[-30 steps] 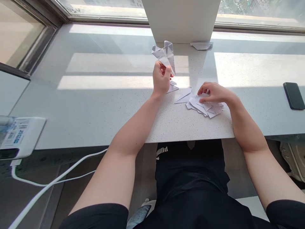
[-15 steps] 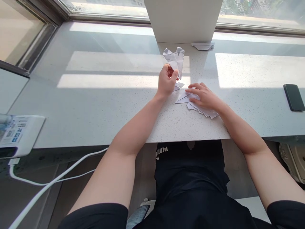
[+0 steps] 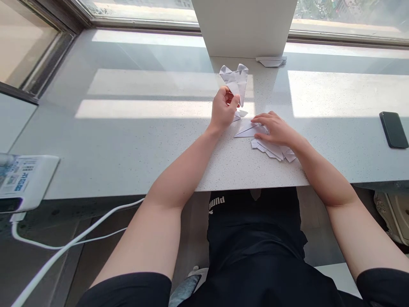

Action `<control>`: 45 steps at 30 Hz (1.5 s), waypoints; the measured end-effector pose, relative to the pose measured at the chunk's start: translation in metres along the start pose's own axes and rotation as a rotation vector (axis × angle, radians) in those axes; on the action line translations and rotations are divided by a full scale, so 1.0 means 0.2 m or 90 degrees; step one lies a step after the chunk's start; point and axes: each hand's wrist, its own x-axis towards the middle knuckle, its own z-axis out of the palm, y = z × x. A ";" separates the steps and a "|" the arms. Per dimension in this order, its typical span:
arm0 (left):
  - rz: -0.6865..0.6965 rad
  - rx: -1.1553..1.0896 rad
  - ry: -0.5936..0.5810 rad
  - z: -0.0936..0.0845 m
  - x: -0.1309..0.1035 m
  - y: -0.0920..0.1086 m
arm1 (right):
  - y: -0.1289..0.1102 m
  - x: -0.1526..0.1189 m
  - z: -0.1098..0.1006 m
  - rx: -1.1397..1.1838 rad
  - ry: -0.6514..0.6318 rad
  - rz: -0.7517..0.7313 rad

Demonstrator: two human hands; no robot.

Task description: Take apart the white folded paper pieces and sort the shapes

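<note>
My left hand [image 3: 223,106] is closed around the lower part of a folded white paper piece [image 3: 235,81], whose two curled tips point toward the window. Another small folded paper [image 3: 241,114] lies just beside that hand, partly hidden by it. My right hand [image 3: 276,128] has its thumb and fingers at opposite edges of a pointed folded paper [image 3: 247,130], low over the tabletop. Below this hand a fanned pile of folded paper pieces [image 3: 270,149] lies on the counter, partly covered by the palm and wrist.
A further folded paper [image 3: 271,62] lies at the foot of a pale upright panel [image 3: 247,30]. On the speckled counter [image 3: 128,149], a black phone [image 3: 393,130] rests at the right. A white device [image 3: 32,179] with a cable [image 3: 79,232] sits at the left edge.
My right hand has shifted slightly, uncovering more of the pointed paper, and the fanned pile has slid a little to the right. The left hand holds its folded paper almost still.
</note>
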 end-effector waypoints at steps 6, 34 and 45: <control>0.002 -0.005 0.000 -0.01 0.00 0.00 | 0.01 0.00 0.01 0.033 0.053 0.024; -0.006 0.005 0.005 0.00 0.00 -0.02 | -0.11 0.07 0.08 -0.152 0.121 -0.068; 0.001 -0.023 -0.019 0.03 -0.02 0.05 | 0.09 0.10 0.06 0.083 0.386 0.091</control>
